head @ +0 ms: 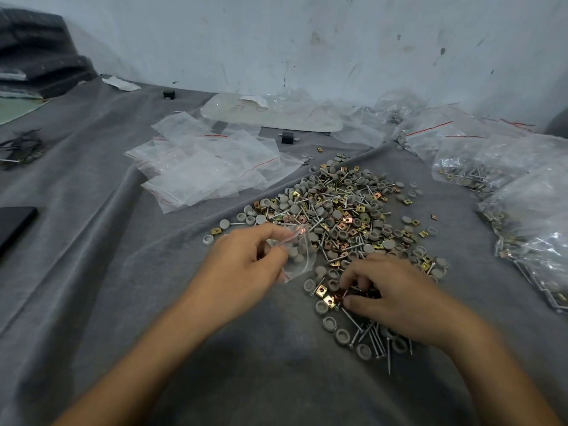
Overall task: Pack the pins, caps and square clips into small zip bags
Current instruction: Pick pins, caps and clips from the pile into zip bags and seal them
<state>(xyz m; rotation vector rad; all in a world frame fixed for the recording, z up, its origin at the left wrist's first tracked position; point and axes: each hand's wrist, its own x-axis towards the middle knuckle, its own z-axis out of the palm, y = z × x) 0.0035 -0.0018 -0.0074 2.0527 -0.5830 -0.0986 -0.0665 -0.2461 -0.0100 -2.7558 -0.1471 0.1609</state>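
L hand (246, 262) pinches bag (299, 256) just left of pile (338, 210); R hand (396, 298) fingers (352, 279) pinch clip (339, 297) at near edge; bag mouth slack, so clip may miss

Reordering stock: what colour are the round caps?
The round plastic caps are grey; head view shows it.

Two bare arms in shot. The left forearm (153, 348) is slender and uncovered right up to the wrist, and the right forearm (491, 364) matches it, bare all the way along. The left hand (246, 259) looks slim and a touch blurred; the right hand (396, 299) reads sharper, knuckles showing, its fingers (359, 273) long and thin, fingertips rounded.
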